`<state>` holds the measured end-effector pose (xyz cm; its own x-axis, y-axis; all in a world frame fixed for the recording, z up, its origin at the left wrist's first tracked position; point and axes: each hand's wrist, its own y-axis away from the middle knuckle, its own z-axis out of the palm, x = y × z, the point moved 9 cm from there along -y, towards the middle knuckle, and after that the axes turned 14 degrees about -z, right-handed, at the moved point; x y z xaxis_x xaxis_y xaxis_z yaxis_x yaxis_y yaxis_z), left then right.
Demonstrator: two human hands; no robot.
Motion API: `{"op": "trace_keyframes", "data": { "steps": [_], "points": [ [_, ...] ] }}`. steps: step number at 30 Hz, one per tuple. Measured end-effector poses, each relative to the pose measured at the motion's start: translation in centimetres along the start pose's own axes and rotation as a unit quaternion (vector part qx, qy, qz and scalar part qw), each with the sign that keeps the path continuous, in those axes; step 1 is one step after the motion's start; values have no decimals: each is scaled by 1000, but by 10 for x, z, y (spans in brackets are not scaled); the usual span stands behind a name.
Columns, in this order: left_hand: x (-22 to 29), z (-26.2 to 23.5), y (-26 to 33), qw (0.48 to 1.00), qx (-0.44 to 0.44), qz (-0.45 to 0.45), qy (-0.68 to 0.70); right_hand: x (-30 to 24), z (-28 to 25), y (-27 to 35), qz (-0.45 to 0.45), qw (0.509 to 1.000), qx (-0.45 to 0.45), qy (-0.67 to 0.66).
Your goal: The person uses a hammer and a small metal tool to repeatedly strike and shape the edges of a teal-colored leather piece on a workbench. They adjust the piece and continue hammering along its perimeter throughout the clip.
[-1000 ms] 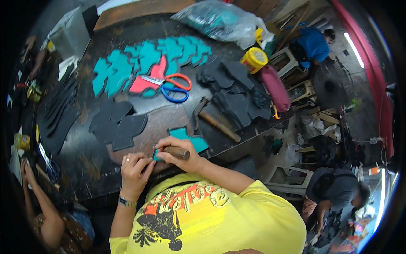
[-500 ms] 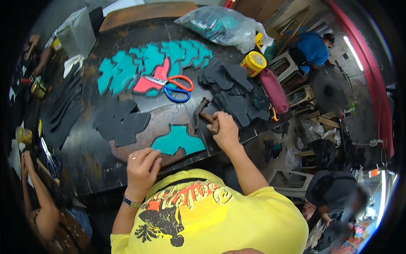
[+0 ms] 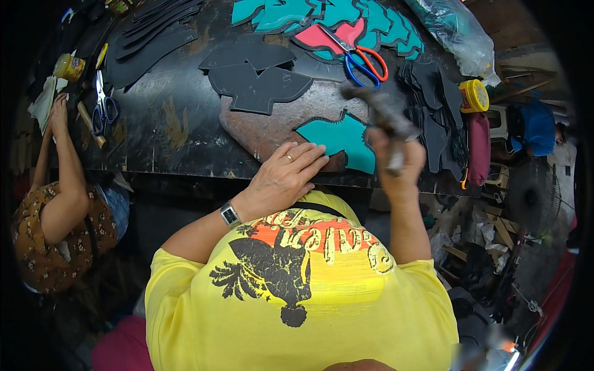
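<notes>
My right hand (image 3: 401, 164) grips a hammer (image 3: 387, 114), blurred by motion and raised above the right end of a teal cut piece (image 3: 340, 139). That piece has a dark notched edge and lies flat on a worn brown board (image 3: 253, 133). My left hand (image 3: 291, 170) is laid with outstretched fingers at the piece's lower left edge, fingertips touching it. Dark grey cut pieces (image 3: 260, 83) overlap just beyond the board. Scissors with one red and one blue handle (image 3: 365, 65) rest on a pink piece (image 3: 312, 38) further back.
Teal pieces (image 3: 281, 15) and a clear plastic bag (image 3: 455, 34) are at the back. Stacked black pieces (image 3: 433, 117), a yellow tub (image 3: 474, 96) and a maroon roll (image 3: 478, 148) line the right. Left are dark strips (image 3: 145, 52), blue-handled scissors (image 3: 102, 108) and another person's hands (image 3: 59, 114).
The whole view has shifted. My right hand has lifted the hammer off the table and over the teal piece. My left hand has flattened out against the piece's edge.
</notes>
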<state>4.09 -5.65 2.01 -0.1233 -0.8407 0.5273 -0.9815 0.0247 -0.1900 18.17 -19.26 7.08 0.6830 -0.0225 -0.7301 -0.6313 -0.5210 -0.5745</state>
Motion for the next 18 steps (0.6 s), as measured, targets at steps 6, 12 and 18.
{"op": "trace_keyframes", "data": {
  "steps": [6, 12, 18],
  "points": [
    [-2, 1, 0, 1000, -6, -7, -5, -6, 60, -3, -34, 981, -189, 34],
    [-2, 0, -3, 1000, 22, 7, -9, -4, 66, -3, 3, 957, -274, 97],
    [-2, -1, -5, 999, 37, -9, 0, -22, 73, -14, -87, 969, -228, 34]
  ]
}}
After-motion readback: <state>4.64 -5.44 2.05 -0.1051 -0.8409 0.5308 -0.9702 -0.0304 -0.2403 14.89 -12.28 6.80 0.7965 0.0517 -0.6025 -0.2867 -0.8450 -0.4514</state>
